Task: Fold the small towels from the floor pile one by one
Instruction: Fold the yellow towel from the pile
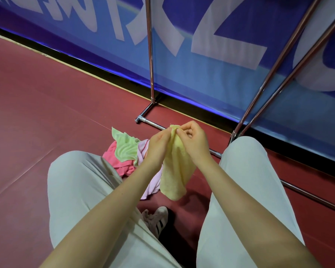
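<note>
Left of the grip and below it, the floor pile [128, 151] waits. The yellow towel [174, 171] hangs from the left hand [158, 146] and right hand [191, 141], both pinching its top edge. Probably finding corners; next, spread it apart.

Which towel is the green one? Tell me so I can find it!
Find the red floor below the blue banner. A towel pile lies there, beyond the left knee. The green towel sits on top, over a pink one; the yellow towel is up in both hands.
</note>
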Available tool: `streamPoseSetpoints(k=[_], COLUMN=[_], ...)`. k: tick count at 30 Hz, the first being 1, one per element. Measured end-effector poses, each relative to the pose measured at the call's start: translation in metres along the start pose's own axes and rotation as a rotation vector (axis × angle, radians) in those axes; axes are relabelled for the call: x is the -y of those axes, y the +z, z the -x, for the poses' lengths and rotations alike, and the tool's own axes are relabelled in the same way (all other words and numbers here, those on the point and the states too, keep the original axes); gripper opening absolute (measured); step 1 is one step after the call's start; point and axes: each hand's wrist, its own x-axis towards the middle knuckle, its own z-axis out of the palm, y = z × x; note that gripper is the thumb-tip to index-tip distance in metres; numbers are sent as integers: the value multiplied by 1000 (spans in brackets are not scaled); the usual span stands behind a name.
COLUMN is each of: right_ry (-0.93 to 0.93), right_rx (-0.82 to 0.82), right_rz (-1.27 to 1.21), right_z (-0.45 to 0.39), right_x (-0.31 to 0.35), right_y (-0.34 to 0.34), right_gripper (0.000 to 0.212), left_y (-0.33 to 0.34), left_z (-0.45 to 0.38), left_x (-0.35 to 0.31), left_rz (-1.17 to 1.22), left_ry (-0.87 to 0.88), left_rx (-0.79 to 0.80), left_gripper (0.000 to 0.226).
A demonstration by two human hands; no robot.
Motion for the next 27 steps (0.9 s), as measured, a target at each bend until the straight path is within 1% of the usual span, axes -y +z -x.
streamPoseSetpoints(k=[2,4,6,8,10,13,16,18,20,22,24,27], right_ry=[38,74,80,55,13,-62,-137,-171,-194,-220,-244,-329], right_rx=[-9,12,58,115,177,272,356,384,378,341,271,166], right_rz=[-16,-38,-69,-108,-95,47,322,481,555,581,565,523], right_z=[0,-1,1,4,6,6,5,6,7,7,6,8], right_x=[0,0,1,2,3,-2,-10,-13,-13,-13,-9,-2], right_y=[-1,-3,-3,-3,-6,-12,-17,-20,-22,-27,-33,-43], right_gripper=[12,12,10,8,8,12,14,18,20,16,14,15], left_y=[0,1,-1,-3,-7,-15,-23,-27,-29,-32,-33,-32], left_z=[3,7,6,4,2,-3,-7,-10,-12,-16,-18,-19], left_x=[0,2,4,1,-3,-9,-14,-16,-15,-13,-12,-11], left_rz=[-52,-107,-139,-154,-150,-145,-148,-194,-271,-334,-380,-450], left_ry=[49,122,157,166,188,229,239,262,285,293,307,346], left_rx=[26,40,4,-45,-80,-136,-187,-203,-202,-195,-199,-187], left_gripper=[29,24,24,29,37,37,36,37,35,32,29,25])
